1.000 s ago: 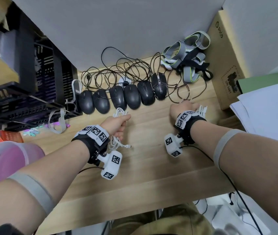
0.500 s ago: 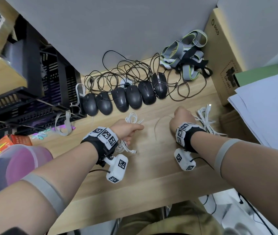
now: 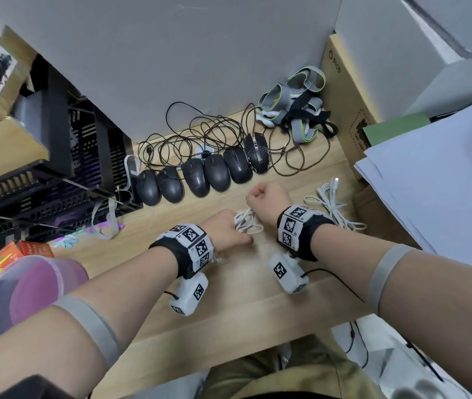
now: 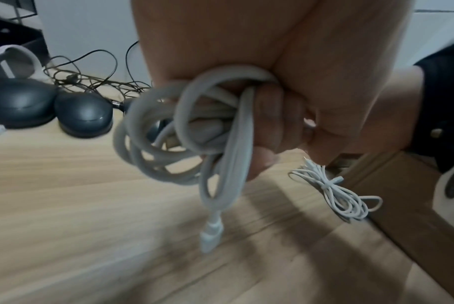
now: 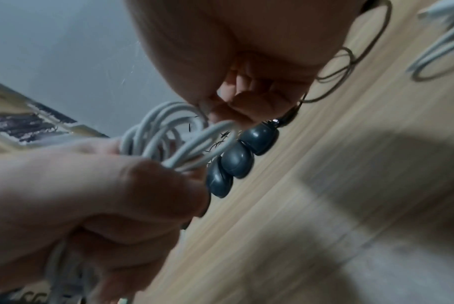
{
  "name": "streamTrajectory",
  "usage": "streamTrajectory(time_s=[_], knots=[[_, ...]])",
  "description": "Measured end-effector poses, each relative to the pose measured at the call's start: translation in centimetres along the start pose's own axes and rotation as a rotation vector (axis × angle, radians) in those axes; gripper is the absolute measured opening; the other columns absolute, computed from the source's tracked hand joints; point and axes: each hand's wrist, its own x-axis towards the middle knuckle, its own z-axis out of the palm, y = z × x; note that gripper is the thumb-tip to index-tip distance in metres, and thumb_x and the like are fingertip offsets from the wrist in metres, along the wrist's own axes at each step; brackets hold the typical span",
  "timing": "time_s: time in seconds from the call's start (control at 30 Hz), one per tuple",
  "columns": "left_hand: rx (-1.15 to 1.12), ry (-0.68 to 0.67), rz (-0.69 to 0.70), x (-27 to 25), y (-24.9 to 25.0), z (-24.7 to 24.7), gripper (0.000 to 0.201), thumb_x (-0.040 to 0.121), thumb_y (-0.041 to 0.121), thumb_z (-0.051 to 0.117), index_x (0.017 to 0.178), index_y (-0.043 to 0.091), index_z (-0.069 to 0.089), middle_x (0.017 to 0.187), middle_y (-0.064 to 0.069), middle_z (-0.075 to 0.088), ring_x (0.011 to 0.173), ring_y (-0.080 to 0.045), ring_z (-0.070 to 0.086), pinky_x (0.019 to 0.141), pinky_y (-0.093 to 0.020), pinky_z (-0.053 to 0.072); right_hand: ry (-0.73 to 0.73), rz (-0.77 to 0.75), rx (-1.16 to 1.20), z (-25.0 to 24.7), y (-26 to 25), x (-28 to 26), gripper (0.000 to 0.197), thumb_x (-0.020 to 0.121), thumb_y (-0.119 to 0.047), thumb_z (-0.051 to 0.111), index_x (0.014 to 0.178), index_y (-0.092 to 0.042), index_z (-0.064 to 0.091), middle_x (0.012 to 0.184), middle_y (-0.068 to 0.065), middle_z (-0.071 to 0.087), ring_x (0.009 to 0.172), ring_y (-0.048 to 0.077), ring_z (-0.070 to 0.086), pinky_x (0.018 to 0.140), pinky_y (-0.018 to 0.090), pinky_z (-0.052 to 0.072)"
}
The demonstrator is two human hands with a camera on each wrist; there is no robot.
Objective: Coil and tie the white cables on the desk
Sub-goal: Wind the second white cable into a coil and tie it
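Note:
My left hand grips a coiled white cable just above the wooden desk. In the left wrist view its fingers curl round the loops, and a white connector hangs down. My right hand hovers close above the coil as a fist. In the right wrist view its fingertips pinch at the top of the loops; the pinched strand is blurred. A second white cable, coiled and knotted, lies on the desk to the right.
A row of black mice with tangled dark cords sits behind the hands. Grey straps and a cardboard box stand at the back right, white papers right, a black rack left, a pink-lidded tub near left.
My right hand left the knotted bundle at the right and moved left to the coil. My left hand carried the coil toward the middle, so both hands now meet.

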Motion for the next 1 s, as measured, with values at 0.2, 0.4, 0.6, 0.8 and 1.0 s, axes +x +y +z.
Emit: streamTrajectory(time_s=[0.2,0.4,0.6,0.8,1.0], knots=[[-0.118,0.135,0.016,0.2,-0.2,-0.2,0.021,0.083,0.013,0.071,0.068,0.016,0.057,0.052,0.002,0.053,0.039,-0.012,0.048,0.044,-0.024,0.042,-0.213,-0.056,0.019,-1.2,1.3,-1.4,0.009,0.085,-0.015,0.062,0.080,-0.013,0.068,0.049,-0.007,0.059,0.043,0.011,0.054,0.047,0.019,0.042],[-0.240,0.124,-0.034,0.6,-0.3,-0.9,0.024,0.080,0.020,0.069,0.076,-0.003,0.062,0.050,-0.010,0.056,0.045,-0.026,0.053,0.054,-0.039,0.048,-0.305,0.019,0.243,-1.3,2.2,-2.3,0.009,0.090,-0.013,0.063,0.082,-0.011,0.065,0.056,0.003,0.057,0.041,0.010,0.048,0.040,0.018,0.038],[-0.427,0.152,0.022,1.3,0.4,-0.8,0.027,0.097,0.016,0.060,0.073,0.014,0.046,0.052,-0.003,0.041,0.039,-0.017,0.035,0.045,-0.029,0.042,-0.332,0.070,0.339,-1.2,2.5,-2.9,0.014,0.090,-0.013,0.065,0.077,-0.010,0.060,0.054,0.003,0.057,0.039,0.011,0.046,0.042,0.020,0.037],[-0.331,0.219,-0.016,1.3,1.3,-0.4,0.019,0.101,0.030,0.053,0.091,0.016,0.046,0.070,-0.009,0.051,0.043,-0.017,0.042,0.042,-0.024,0.039,-0.359,0.086,0.320,-0.7,0.5,-3.4,0.026,0.087,-0.009,0.063,0.063,-0.011,0.053,0.050,0.003,0.049,0.037,0.012,0.040,0.036,0.017,0.030],[-0.073,0.387,-0.051,1.8,0.8,-0.6,0.039,0.091,0.042,0.061,0.068,0.013,0.049,0.057,-0.006,0.049,0.050,-0.024,0.048,0.055,-0.033,0.044,-0.339,0.072,0.153,-0.4,0.3,-3.8,0.013,0.080,-0.010,0.062,0.068,-0.009,0.062,0.052,0.005,0.052,0.039,0.015,0.043,0.042,0.019,0.035]])
